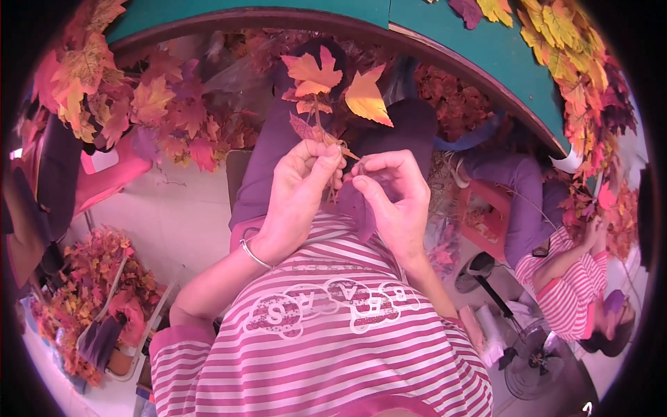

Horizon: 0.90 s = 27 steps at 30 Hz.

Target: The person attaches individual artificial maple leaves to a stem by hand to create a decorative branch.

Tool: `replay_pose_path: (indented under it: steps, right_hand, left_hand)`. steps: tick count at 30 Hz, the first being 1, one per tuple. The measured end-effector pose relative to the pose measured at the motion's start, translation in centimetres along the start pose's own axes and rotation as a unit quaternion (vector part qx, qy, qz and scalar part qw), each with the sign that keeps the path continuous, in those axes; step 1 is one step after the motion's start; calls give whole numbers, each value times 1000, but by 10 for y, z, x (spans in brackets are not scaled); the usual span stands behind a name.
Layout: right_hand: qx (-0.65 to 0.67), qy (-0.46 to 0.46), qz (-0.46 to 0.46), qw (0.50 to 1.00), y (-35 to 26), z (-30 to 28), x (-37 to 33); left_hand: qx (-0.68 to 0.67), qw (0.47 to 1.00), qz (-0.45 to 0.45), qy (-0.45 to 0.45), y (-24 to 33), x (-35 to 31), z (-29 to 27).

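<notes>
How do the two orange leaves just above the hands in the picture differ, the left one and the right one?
Shape: the left maple leaf spreads several pointed lobes, while the right leaf shows a narrower outline.
Colour: the left maple leaf looks deeper orange, the right leaf yellower.
Pose: the left maple leaf fans mostly upward in the picture; the right leaf slants, one tip toward lower right.
Shared: both have orange tones and pointed tips.

Workshop, teal worktable (479, 66), heaps of autumn-coloured leaves (104, 267), co-worker (566, 302) seated alongside
</notes>
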State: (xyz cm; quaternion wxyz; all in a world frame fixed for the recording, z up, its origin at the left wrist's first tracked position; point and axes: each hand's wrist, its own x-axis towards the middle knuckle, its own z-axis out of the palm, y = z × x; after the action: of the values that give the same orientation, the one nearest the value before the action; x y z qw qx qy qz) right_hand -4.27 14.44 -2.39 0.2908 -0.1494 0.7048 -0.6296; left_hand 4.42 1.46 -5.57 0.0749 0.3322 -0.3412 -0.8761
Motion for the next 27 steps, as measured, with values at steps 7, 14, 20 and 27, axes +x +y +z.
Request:
replay_pose_path:
  steps: [7, 14, 20, 27]
  right_hand:
    - [-53, 4, -43, 998, 11, 0, 4]
    - [-97, -8, -52, 994, 11, 2, 8]
    - [-102, -1, -58, 993, 11, 5, 8]
    - [-102, 9, -40, 994, 7, 6, 9]
  left_hand:
    - [-16, 1000, 15, 0, 0, 2, 3]
    - [4, 999, 32, 16, -1, 4, 4]
    - [34, 998, 49, 25, -1, 3, 5]
    - [37, 997, 53, 35, -3, 5, 6]
